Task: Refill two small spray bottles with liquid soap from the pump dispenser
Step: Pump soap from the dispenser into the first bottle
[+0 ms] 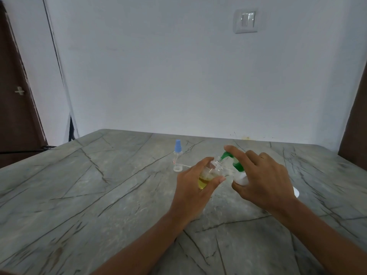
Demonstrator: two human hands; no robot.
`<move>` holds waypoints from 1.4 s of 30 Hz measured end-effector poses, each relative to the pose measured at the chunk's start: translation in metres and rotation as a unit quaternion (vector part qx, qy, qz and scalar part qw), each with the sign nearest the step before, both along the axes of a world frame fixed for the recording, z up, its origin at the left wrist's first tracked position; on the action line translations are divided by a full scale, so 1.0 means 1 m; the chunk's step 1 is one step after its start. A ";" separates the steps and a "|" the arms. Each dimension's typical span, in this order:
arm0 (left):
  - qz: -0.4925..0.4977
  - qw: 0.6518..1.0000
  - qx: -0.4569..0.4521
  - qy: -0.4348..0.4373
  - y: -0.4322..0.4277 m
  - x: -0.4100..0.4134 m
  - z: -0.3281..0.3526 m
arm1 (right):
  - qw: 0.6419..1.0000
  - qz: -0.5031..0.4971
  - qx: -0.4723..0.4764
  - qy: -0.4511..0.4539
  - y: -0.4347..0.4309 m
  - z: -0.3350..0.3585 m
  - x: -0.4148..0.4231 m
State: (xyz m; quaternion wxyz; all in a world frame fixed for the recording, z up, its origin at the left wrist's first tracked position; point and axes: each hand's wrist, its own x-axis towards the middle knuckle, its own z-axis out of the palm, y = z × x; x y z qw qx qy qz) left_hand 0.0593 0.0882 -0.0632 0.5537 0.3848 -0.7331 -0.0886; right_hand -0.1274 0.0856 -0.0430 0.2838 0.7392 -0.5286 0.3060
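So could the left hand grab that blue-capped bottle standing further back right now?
Probably not right away: the left hand is holding the open bottle under the green pump. The blue-capped bottle stands unblocked just beyond.

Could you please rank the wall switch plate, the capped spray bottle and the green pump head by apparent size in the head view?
1. Capped spray bottle, the largest.
2. Wall switch plate.
3. Green pump head, partly covered by the right hand, so its rank is unsure.
The switch plate is farther away.
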 end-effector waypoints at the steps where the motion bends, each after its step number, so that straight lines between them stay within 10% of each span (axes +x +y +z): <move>1: -0.001 1.000 0.000 0.001 0.000 0.000 0.000 | 1.000 0.000 -0.004 0.000 0.000 0.000 0.000; 42: -0.018 1.000 0.005 -0.019 0.001 -0.001 -0.002 | 0.999 0.023 -0.011 -0.023 -0.001 -0.001 -0.002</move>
